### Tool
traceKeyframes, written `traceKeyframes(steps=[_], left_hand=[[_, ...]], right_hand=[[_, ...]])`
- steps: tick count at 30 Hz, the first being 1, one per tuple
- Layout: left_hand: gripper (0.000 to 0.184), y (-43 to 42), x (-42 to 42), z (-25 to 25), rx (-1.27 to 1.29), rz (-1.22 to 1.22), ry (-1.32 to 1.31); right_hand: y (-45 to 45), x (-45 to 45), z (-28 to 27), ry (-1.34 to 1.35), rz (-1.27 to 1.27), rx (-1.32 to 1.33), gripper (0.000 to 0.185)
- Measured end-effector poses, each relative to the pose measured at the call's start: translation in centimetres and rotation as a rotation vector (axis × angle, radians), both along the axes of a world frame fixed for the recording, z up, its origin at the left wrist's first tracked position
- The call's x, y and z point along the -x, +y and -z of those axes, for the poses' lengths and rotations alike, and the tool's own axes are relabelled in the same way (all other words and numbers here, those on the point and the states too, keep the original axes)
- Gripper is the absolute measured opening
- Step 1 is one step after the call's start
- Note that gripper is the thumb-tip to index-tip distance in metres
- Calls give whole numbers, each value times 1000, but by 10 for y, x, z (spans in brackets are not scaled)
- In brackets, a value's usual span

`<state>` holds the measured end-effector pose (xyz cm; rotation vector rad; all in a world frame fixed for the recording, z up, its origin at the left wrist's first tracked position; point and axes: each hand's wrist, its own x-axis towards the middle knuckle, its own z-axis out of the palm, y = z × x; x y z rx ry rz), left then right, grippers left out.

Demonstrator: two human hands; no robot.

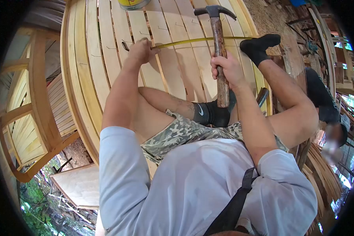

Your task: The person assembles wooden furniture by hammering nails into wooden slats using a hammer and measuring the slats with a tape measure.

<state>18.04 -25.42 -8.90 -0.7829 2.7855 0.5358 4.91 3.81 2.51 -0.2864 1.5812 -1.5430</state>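
Note:
My right hand (229, 70) is wrapped round the worn wooden handle of a claw hammer (217, 35), its dark metal head pointing away from me. My left hand (142, 51) is closed at the near end of a thin yellow strip (192, 41), which looks like a tape-measure blade. The strip lies across the wooden slats (173, 74) and reaches my dark-socked foot (259, 46). A small dark curved end (125, 46) pokes out beyond the left hand. Several thin nails (162, 28) stand up from the slats around it.
A yellow can (133, 4) stands at the far edge of the slatted panel. Under my right forearm lies a dark cylindrical tool handle (262, 96). Wooden frames (39, 90) lean at the left. Another person (322, 98) is at the right, near stacked wood strips (322, 173).

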Motion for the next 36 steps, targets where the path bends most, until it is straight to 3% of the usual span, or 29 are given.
traceKeyframes(steps=[4, 6, 11, 13, 17, 19, 20, 22, 23, 24, 26, 30, 32, 33, 35, 36], left_hand=[[52, 7, -7, -7, -43, -42, -42], [56, 14, -12, -27, -47, -4, -182], [70, 11, -20, -24, -36, 3, -221], [68, 9, -20, -17, 46, 96, -283], [66, 34, -13, -40, 52, 42, -331], [63, 41, -8, -29, 25, -71, -32], [63, 44, -5, -24, 25, -76, -35], [66, 51, 2, -16, 159, 186, 15], [66, 53, 6, -12, 166, 180, 23], [67, 58, 9, -6, 125, 221, -7], [78, 68, 14, -9, 52, 263, -109], [83, 73, 25, -7, 61, 256, -230], [93, 78, 27, -6, 31, 181, -216], [93, 78, 27, -4, 22, 169, -217], [113, 80, 26, -3, 56, 225, -315], [113, 81, 28, -4, 50, 213, -313]], right_hand=[[-10, -6, -8, 135, 4, -12, 28], [-15, -12, 0, -6, 68, 230, 33], [-18, -14, 15, -67, -21, 184, 34], [-20, -14, 17, 164, -104, -27, 30], [-26, -17, 1, 322, -131, -39, 29], [-33, -22, -6, 202, -45, 151, 29], [-32, -20, -1, 199, -50, 153, 29], [-26, -15, 17, 44, -143, -39, 30], [-26, -15, 25, 53, -149, -33, 30], [-26, -16, 33, 235, -182, -146, 31], [-30, -15, 47, 465, -252, -307, 35], [-43, -18, 50, 476, -248, -270, 35], [-53, -18, 46, 230, -252, -189, 35], [-58, -16, 51, 229, -266, -195, 35], [-69, -8, 66, 488, -245, -201, 37], [-74, -4, 71, 491, -258, -202, 37]])
